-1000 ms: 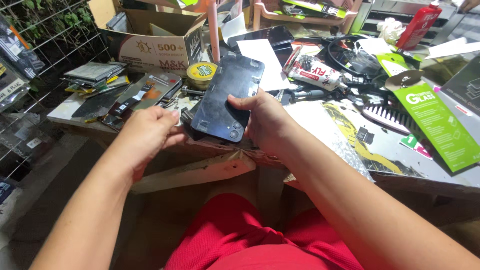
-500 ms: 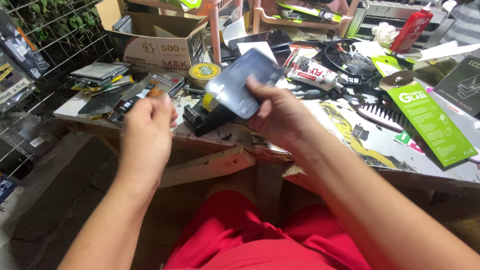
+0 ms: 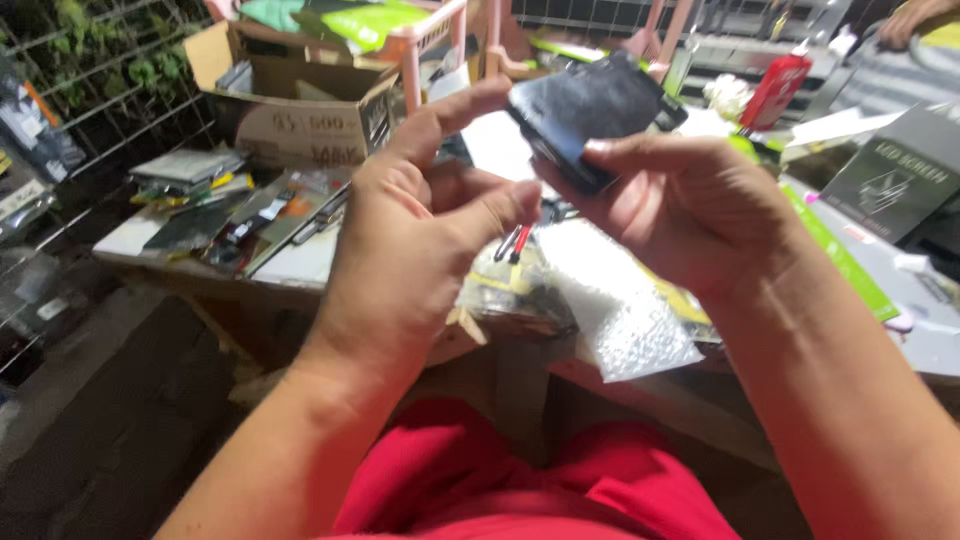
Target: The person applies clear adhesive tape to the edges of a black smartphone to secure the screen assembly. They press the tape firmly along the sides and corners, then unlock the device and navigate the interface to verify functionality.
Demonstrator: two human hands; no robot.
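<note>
Head view | right hand (image 3: 690, 205): grip closed around a flat dark rectangular phone panel (image 3: 590, 110), held up above the cluttered desk (image 3: 300, 265) | left hand (image 3: 415, 250): forefinger touching the panel's corner, thumb pinching narrow, empty | brown cardboard box (image 3: 300, 115) behind, sheet of clear bubble wrap (image 3: 620, 310) below.

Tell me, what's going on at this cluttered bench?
A person holds a dark flat panel in the right hand, lifted above the table. The left hand pinches at the panel's near edge with thumb and forefinger. Bubble wrap, a cardboard box and a red bottle lie around.
</note>
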